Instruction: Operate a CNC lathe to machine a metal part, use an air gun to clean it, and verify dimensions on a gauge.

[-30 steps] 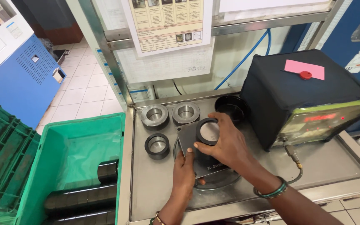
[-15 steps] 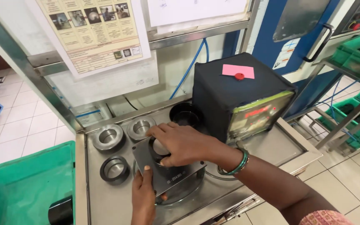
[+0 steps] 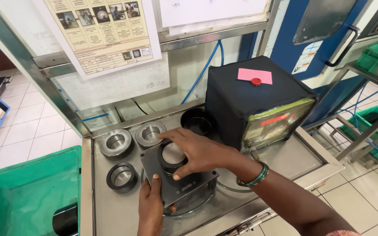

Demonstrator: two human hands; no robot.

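Head view: right hand (image 3: 197, 153) laid over black ring (image 3: 171, 156) on dark square plate (image 3: 178, 175), fingers spread, thumb against the ring's near rim. Left hand (image 3: 150, 207) gripping the plate's near left edge, thumb on top, other fingers hidden beneath. Plate resting on round fixture (image 3: 193, 202) at steel bench (image 3: 285, 159) centre. Three metal rings (image 3: 116, 142) left, black box (image 3: 259, 102) right, green crate (image 3: 22, 192) beside the bench.

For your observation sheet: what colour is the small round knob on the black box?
Red, on the small round knob, head view.
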